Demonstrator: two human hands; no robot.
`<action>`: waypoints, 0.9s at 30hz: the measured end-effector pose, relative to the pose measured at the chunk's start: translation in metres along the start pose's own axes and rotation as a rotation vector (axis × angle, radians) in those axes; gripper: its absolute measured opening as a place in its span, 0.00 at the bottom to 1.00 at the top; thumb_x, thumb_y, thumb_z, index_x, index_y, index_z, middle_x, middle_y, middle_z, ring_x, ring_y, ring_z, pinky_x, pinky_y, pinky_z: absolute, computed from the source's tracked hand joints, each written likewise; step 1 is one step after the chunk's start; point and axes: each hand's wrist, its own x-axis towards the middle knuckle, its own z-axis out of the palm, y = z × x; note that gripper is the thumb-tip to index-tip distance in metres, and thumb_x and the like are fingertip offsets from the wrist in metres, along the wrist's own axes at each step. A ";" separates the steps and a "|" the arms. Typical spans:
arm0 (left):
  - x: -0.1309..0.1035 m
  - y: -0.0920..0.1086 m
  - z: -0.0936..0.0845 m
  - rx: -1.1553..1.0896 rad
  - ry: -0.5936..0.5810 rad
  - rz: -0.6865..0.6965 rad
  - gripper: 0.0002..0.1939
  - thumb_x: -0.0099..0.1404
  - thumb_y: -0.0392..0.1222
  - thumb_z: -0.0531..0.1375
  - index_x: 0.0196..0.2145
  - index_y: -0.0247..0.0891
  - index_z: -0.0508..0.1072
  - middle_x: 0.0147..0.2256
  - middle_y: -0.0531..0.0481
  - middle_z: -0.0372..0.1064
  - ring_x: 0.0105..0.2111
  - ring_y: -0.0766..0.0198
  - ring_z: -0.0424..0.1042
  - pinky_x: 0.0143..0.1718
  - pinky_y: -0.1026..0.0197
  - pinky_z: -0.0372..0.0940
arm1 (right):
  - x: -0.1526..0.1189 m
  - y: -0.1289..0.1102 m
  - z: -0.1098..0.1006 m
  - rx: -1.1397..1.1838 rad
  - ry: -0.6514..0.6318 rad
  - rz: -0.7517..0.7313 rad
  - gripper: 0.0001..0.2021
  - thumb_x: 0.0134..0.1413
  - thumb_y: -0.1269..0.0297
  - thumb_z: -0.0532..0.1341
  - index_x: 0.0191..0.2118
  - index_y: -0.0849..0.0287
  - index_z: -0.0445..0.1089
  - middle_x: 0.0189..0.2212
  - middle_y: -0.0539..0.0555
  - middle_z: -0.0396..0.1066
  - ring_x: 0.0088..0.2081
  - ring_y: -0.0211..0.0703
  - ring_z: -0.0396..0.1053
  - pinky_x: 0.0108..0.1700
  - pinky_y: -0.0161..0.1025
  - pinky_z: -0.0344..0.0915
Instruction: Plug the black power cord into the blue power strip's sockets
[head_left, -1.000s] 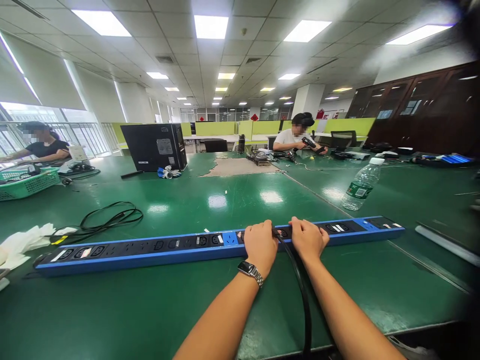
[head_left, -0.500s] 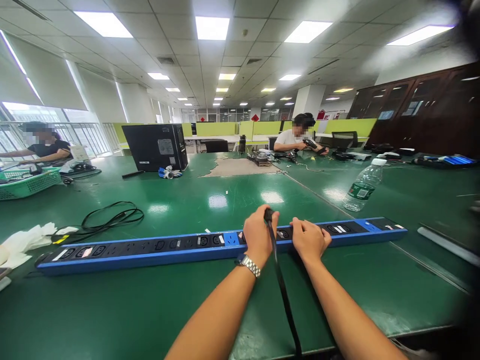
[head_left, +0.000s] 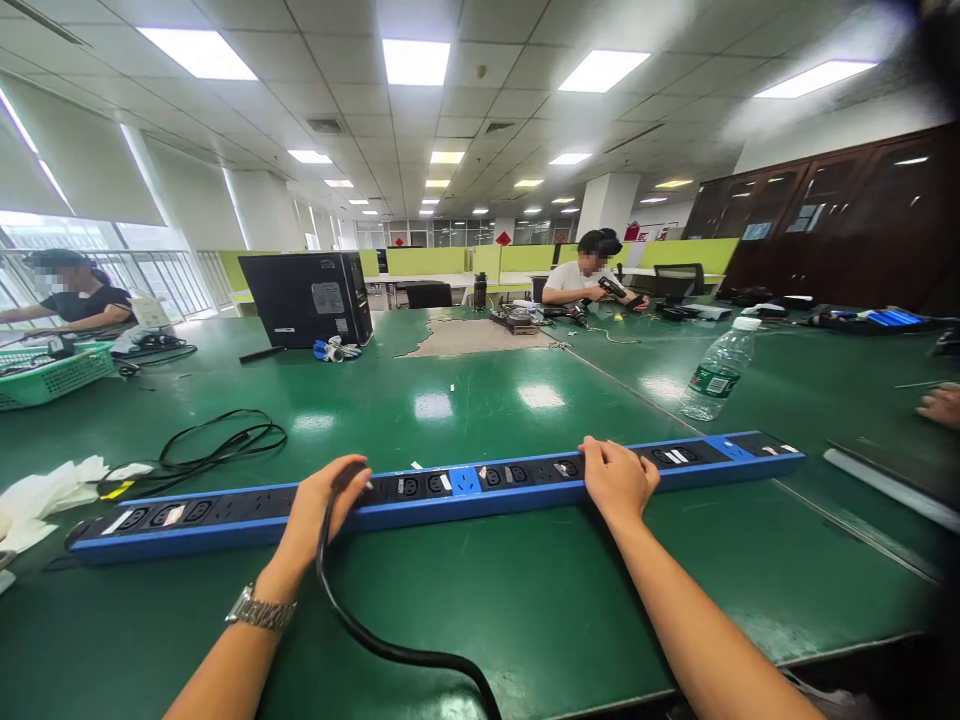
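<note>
A long blue and black power strip (head_left: pixel 420 513) lies across the green table, its sockets facing up. My left hand (head_left: pixel 322 510), with a metal watch on the wrist, is closed around the end of a black power cord (head_left: pixel 375 645) over the left-middle sockets. The plug itself is hidden behind the fingers, so I cannot tell if it sits in a socket. From there the cord hangs down and curves to the table's near edge. My right hand (head_left: pixel 619 480) grips the strip right of its middle, thumb and fingers over its edges.
A clear plastic bottle (head_left: pixel 718 372) stands behind the strip's right part. A coiled black cable (head_left: pixel 225 440) and white tissue (head_left: pixel 56 495) lie to the left. Farther back are a black computer case (head_left: pixel 300 300) and a green basket (head_left: pixel 60 378). Other people sit around the table.
My left hand has moved left along the strip with the cord, from near the middle to the left-middle sockets. The right hand stays on the strip.
</note>
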 end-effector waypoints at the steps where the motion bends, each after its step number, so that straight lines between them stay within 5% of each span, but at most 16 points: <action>1: -0.002 0.001 0.001 -0.011 -0.030 0.014 0.19 0.61 0.58 0.56 0.40 0.42 0.75 0.35 0.50 0.78 0.35 0.57 0.77 0.39 0.60 0.70 | -0.001 0.000 -0.001 0.002 -0.009 -0.002 0.21 0.55 0.52 0.49 0.29 0.53 0.77 0.38 0.55 0.77 0.49 0.48 0.66 0.59 0.51 0.42; 27: -0.011 -0.007 0.006 0.011 -0.149 0.156 0.22 0.66 0.52 0.56 0.54 0.41 0.71 0.50 0.44 0.74 0.49 0.54 0.73 0.53 0.53 0.67 | 0.005 0.012 0.005 0.036 -0.043 -0.006 0.20 0.54 0.51 0.50 0.29 0.51 0.78 0.40 0.56 0.78 0.51 0.49 0.66 0.59 0.51 0.42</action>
